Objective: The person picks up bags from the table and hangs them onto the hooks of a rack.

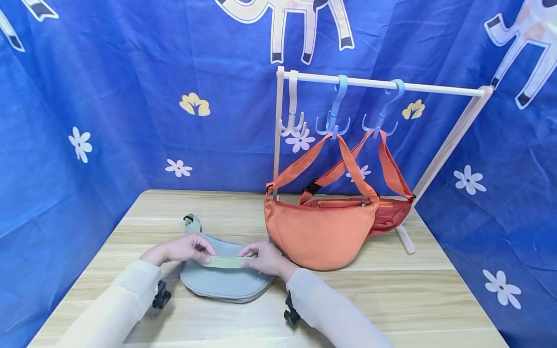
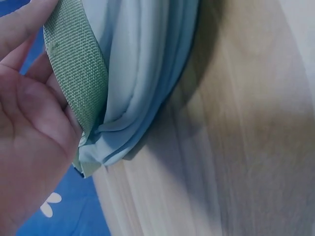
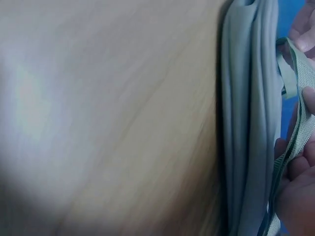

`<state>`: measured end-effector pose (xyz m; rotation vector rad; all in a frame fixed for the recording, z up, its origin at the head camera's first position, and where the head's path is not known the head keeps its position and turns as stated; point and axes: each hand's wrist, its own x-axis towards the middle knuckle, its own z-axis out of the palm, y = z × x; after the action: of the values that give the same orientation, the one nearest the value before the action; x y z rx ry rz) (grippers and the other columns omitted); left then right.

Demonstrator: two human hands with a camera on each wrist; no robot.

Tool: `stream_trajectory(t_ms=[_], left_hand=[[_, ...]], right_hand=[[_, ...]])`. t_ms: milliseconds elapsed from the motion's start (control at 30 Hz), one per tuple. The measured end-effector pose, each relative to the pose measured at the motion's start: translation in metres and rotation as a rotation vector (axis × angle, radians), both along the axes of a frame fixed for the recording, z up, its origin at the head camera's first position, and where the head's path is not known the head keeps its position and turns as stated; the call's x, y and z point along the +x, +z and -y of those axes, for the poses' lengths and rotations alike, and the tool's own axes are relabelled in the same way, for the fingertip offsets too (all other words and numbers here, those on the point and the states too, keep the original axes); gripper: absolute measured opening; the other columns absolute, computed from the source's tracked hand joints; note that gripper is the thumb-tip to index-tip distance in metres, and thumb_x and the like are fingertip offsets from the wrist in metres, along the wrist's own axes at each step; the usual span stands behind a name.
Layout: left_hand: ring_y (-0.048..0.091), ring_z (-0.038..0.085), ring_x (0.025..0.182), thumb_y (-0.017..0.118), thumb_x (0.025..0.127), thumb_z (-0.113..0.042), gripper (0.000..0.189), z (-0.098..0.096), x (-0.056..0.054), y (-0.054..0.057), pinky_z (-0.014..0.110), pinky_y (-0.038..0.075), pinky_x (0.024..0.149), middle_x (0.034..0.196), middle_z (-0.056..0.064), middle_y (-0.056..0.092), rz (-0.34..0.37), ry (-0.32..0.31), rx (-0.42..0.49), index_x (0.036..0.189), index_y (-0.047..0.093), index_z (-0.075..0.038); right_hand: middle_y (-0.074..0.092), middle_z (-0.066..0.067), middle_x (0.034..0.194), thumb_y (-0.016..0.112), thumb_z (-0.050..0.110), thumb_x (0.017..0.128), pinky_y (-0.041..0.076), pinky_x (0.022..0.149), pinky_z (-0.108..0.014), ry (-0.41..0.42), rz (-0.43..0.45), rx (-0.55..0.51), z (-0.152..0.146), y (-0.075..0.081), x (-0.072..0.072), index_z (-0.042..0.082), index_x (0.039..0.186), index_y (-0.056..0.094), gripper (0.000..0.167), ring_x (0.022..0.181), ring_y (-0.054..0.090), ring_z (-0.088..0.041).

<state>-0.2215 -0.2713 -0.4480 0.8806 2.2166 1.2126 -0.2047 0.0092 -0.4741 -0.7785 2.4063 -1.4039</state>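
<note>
A grey-blue crescent bag (image 1: 226,284) lies on the table in the head view, with its pale green webbing strap (image 1: 227,262) stretched across its front. My left hand (image 1: 190,248) pinches the strap near the bag's left side. At the other end of that stretch, my right hand (image 1: 266,259) pinches the same strap between thumb and fingers. The left wrist view shows the woven strap (image 2: 78,69) running close along the left hand's fingers, beside the bag's folded side (image 2: 142,73). In the right wrist view, the strap (image 3: 301,118) runs past the fingers, next to the bag's layered edge (image 3: 248,128).
An orange bag (image 1: 319,237) and a dark red bag (image 1: 389,217) hang from blue hooks (image 1: 334,116) on a rack rail (image 1: 374,82) at the right. A pale hook (image 1: 293,108) hangs at the rail's left end. Behind the table (image 1: 370,299) is a blue patterned curtain (image 1: 139,96).
</note>
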Motion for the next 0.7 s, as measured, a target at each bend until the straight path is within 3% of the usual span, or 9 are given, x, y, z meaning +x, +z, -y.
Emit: stream_trajectory(t_ms=[267,700], left_hand=[[0.056,0.011,0.077,0.067,0.085,-0.007,0.013,0.006,0.002,0.01,0.026,0.045,0.071,0.089,0.008,0.067,0.033,0.055,-0.006,0.095,0.069,0.001],[0.053,0.012,0.076,0.061,0.086,-0.004,0.008,0.015,0.002,0.027,0.028,0.043,0.07,0.085,0.003,0.063,0.004,0.133,0.009,0.089,0.066,0.001]], right_hand=[[0.069,0.006,0.079,0.077,0.009,0.081,0.045,0.063,-0.019,-0.035,0.036,-0.1,0.012,0.009,0.007,0.009,0.096,0.074,0.015,0.072,0.06,-0.001],[0.067,0.008,0.078,0.077,0.016,0.082,0.043,0.052,-0.02,-0.055,0.062,-0.209,0.029,0.021,0.008,0.009,0.096,0.074,0.016,0.066,0.058,-0.002]])
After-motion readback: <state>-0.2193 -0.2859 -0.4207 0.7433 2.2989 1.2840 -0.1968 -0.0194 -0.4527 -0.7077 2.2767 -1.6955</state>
